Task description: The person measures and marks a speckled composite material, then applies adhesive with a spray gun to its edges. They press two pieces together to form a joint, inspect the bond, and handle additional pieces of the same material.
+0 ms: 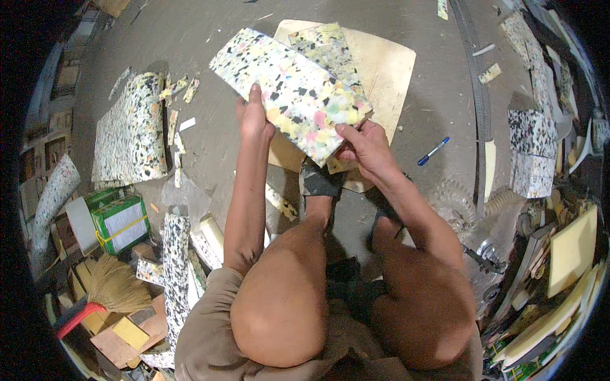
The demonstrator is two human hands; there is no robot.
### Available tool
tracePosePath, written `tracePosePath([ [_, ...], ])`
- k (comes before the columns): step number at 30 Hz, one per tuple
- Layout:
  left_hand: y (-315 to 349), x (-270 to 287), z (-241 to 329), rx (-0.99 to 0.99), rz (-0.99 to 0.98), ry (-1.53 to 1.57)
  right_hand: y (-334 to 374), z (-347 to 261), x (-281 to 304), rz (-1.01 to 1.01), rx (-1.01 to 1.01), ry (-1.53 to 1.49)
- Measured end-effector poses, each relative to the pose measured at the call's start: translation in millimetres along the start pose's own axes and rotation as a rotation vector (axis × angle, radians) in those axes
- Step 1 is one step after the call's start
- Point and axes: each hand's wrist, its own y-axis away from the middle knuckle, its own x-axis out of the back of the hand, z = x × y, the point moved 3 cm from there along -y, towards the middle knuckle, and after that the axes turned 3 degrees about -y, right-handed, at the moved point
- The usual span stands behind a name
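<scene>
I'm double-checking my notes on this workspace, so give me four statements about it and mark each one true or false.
1. The left hand and right hand both hold the speckled slab. True.
2. The blue pen rests on the tan board. False: the blue pen lies on the floor.
3. The broom is at the picture's lower left. True.
4. The yellow-strapped green box is right of the pen. False: the green box is left of it.
</scene>
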Motion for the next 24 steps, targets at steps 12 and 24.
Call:
tracePosePath([
  [12,14,68,-23,0.064,-0.186,0.239,10,41,0,-0.149,-0.037,0.329],
  [24,3,135,18,0.039,0.120,0.147,-49,22,113,0.107,-0.256,0.600],
])
